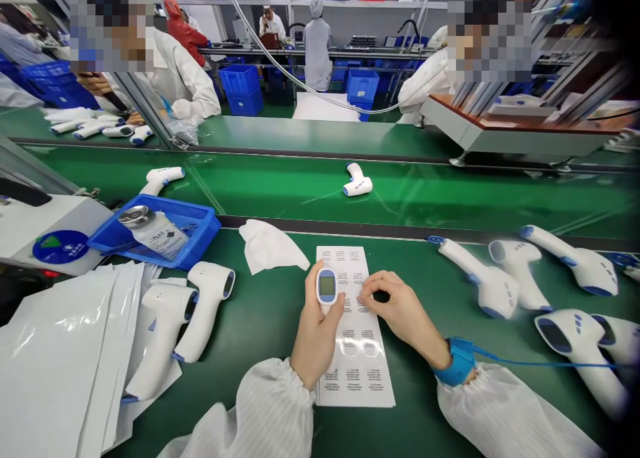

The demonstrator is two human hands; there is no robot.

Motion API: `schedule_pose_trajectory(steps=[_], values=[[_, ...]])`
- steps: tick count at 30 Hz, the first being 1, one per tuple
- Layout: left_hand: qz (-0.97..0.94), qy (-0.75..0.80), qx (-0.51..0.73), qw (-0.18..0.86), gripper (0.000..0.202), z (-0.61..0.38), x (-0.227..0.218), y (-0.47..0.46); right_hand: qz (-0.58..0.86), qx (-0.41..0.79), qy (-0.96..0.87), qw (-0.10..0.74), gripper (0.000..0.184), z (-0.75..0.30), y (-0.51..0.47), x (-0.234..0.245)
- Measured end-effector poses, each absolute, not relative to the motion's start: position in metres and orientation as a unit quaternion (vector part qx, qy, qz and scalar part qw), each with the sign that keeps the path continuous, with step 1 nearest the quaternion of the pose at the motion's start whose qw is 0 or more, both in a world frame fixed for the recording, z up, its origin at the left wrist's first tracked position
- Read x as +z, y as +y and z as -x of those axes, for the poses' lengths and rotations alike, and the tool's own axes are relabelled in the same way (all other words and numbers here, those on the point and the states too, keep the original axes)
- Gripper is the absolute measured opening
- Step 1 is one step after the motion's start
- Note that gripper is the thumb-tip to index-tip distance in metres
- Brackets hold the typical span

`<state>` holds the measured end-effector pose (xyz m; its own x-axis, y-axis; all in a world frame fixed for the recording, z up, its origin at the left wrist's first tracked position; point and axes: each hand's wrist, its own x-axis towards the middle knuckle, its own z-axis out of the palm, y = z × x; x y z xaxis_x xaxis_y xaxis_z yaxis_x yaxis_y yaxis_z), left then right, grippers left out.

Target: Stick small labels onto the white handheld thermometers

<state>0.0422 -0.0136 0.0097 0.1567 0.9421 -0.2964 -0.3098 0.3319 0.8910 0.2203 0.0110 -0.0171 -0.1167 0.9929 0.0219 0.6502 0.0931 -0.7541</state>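
My left hand (315,335) is closed around a white infrared thermometer (327,286), its small grey screen and blue button facing me. Under both hands lies a sheet of printed labels (356,386), flat on the green bench. At the sheet's right edge, my right hand (400,308) has thumb and forefinger pinched together over the labels; whatever is between the fingertips is too small to make out. A blue wrist strap (456,361) with a cord circles my right wrist. Above the sheet is a crumpled white piece of paper (273,246).
More thermometers lie left (207,308) and right (575,345). A blue tray (205,235) holds a packet and metal lid. White plastic bags (65,358) cover the near left. Another thermometer (358,180) rests on the green conveyor (280,185); co-workers sit beyond.
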Motion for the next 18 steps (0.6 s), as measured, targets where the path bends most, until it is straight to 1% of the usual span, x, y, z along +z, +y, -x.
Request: schedule_pose_trajectory(steps=[2, 3, 4, 5, 8, 9, 10, 11, 14, 16, 18], values=[[-0.360, 0.459, 0.462, 0.669, 0.062, -0.043, 0.007, -0.014, 0.558, 0.249, -0.748, 0.257, 0.014, -0.219, 0.004, -0.004], [-0.371, 0.463, 0.461, 0.659, 0.061, -0.043, 0.006, -0.014, 0.528, 0.239, -0.778, 0.242, 0.014, -0.219, -0.001, 0.005], [-0.384, 0.469, 0.461, 0.649, 0.059, -0.043, 0.006, -0.014, 0.498, 0.256, -0.796, 0.228, 0.014, -0.219, -0.006, 0.015], [-0.395, 0.474, 0.461, 0.638, 0.058, -0.044, 0.006, -0.014, 0.472, 0.304, -0.799, 0.217, 0.014, -0.218, -0.010, 0.025], [-0.413, 0.473, 0.467, 0.622, 0.055, -0.043, 0.009, -0.013, 0.416, 0.503, -0.735, 0.184, 0.013, -0.211, -0.015, 0.053], [-0.411, 0.465, 0.469, 0.628, 0.055, -0.042, 0.010, -0.013, 0.409, 0.540, -0.712, 0.187, 0.014, -0.207, -0.013, 0.060], [-0.405, 0.460, 0.466, 0.638, 0.057, -0.041, 0.013, -0.014, 0.413, 0.548, -0.699, 0.203, 0.014, -0.202, -0.010, 0.064], [-0.398, 0.457, 0.458, 0.650, 0.060, -0.040, 0.015, -0.014, 0.428, 0.530, -0.695, 0.231, 0.014, -0.197, -0.006, 0.066], [-0.384, 0.470, 0.423, 0.673, 0.069, -0.035, 0.022, -0.016, 0.484, 0.422, -0.690, 0.335, 0.010, -0.180, 0.006, 0.066], [-0.385, 0.479, 0.419, 0.668, 0.069, -0.033, 0.026, -0.017, 0.495, 0.401, -0.676, 0.371, 0.008, -0.173, 0.013, 0.064], [-0.387, 0.480, 0.425, 0.663, 0.067, -0.031, 0.028, -0.017, 0.497, 0.414, -0.659, 0.383, 0.009, -0.168, 0.018, 0.064]])
